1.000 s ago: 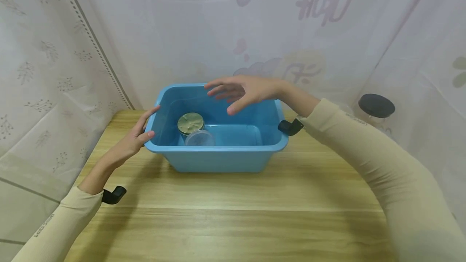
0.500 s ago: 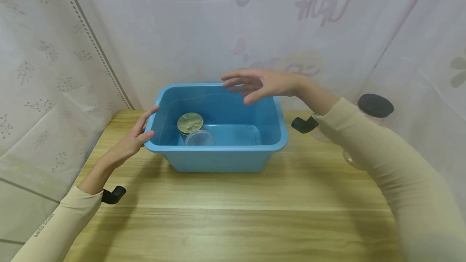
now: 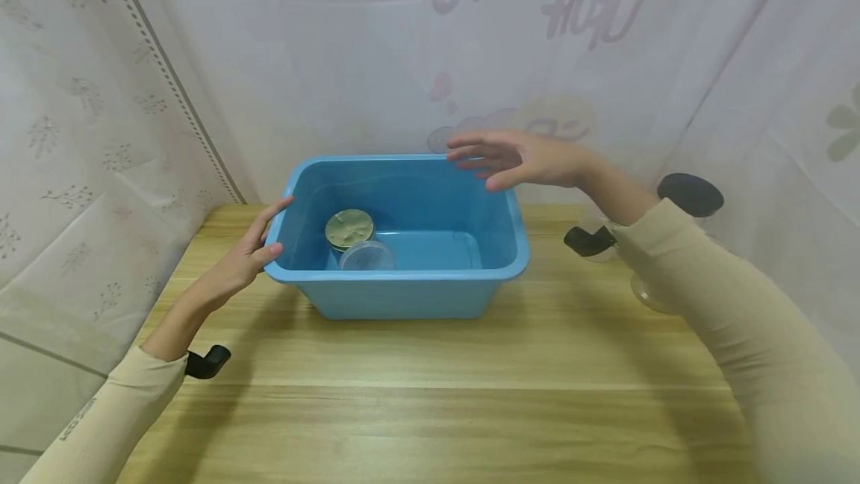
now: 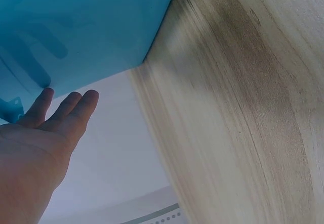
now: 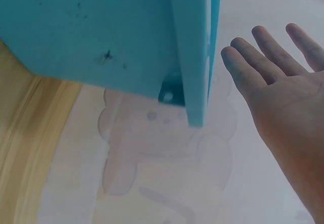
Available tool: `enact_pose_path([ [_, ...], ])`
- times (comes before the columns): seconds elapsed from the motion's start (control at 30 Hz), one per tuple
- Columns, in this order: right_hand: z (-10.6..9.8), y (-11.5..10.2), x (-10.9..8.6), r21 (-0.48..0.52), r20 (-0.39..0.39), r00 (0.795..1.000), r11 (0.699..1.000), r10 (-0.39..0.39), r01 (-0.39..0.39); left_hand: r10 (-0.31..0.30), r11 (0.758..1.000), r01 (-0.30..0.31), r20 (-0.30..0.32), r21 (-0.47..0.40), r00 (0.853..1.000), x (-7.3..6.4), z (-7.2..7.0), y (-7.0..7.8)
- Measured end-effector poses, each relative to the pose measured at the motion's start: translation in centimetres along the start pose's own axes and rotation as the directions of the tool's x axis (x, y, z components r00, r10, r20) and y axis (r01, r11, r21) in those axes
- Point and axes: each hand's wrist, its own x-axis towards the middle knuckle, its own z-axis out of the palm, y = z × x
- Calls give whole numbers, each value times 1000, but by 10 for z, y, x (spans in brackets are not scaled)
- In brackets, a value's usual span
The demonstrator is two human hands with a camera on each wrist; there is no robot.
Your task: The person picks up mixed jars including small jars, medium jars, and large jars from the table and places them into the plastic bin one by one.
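On a wooden table (image 3: 430, 402), a person's left hand (image 3: 235, 264) touched the left rim of a blue tub (image 3: 403, 297), fingers extended. Inside, a clear round container (image 3: 366, 257) sat before a gold-topped canister (image 3: 349, 228). Beyond, the right hand (image 3: 527, 159) hovered near the far right corner, fingers loose and free.

Printed cloth (image 3: 302, 66) hanging left, far and right of a table (image 3: 430, 387) shows a screened-off work spot, home or workplace unclear.
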Motion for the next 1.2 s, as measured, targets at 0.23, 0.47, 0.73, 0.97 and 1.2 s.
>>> enact_pose_path([
  [0.23,-7,13,-22,-1,-73,997,999,33,-34,16,1000,-16,12,19,1000,-1,-2,1],
  [0.47,-13,21,-48,37,-138,988,997,69,-64,16,1000,-16,27,-1,1000,-1,-3,5],
  [0.73,-19,29,-71,65,-193,980,997,44,-32,9,1000,-9,33,9,999,-4,-4,7],
  [0.97,-24,41,-90,39,-295,954,998,50,-40,10,1000,-10,26,8,1000,-3,-3,8],
  [1.2,-26,54,-108,8,-460,882,994,104,-113,7,1000,-7,19,8,1000,-3,-2,6],
])
